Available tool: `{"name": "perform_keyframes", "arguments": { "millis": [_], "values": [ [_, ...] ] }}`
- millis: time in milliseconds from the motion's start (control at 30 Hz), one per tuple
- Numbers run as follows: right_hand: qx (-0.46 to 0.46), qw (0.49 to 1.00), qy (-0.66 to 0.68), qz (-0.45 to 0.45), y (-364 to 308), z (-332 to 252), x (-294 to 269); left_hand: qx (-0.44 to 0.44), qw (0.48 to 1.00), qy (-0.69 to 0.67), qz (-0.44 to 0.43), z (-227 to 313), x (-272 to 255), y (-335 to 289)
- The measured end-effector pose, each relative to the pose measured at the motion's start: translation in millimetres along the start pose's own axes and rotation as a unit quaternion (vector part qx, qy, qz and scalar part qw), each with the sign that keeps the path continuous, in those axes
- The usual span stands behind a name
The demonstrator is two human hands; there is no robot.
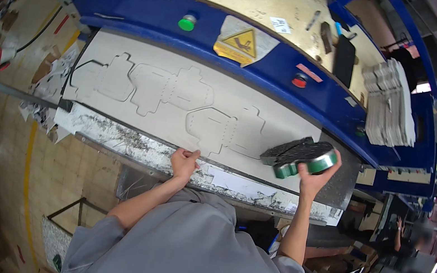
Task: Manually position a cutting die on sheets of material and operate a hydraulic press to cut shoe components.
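A grey-white cardboard sheet point(158, 122) lies along the press bed, with several box-like outlines cut into it. My left hand point(185, 164) is closed at the sheet's front edge, thumb and forefinger together on the border. To the right, my right hand point(320, 174) grips a cutting die point(306, 151) by its outer side. The die has a shiny green metal band around a rough black filling and is tilted over the sheet's right end. Its underside is hidden.
Behind the sheet runs a blue press beam point(152, 11) with a green button point(187, 23), a red button point(299, 80) and a yellow warning label point(241, 41). A stack of grey cut pieces point(390, 105) stands at the right. Scrap card point(52, 75) lies left. Another person point(398, 239) is far right.
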State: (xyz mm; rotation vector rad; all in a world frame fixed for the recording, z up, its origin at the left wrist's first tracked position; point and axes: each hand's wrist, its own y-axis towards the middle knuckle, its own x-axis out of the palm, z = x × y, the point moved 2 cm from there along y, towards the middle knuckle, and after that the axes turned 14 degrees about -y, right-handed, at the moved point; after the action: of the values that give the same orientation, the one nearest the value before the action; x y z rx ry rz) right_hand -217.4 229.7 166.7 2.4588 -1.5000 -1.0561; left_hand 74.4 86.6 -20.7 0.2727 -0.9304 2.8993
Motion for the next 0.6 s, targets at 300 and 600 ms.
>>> {"name": "perform_keyframes", "arguments": {
  "millis": [300, 600],
  "values": [
    [0.457, 0.853, 0.240, 0.080, -28, 64, -80, -0.061, 0.961, 0.198, -0.181, 19, -18, 2],
    [0.559, 0.762, 0.208, -0.253, -19, 145, -71, 0.300, 0.832, 0.334, -0.326, 47, 83, -28]
  ]
}}
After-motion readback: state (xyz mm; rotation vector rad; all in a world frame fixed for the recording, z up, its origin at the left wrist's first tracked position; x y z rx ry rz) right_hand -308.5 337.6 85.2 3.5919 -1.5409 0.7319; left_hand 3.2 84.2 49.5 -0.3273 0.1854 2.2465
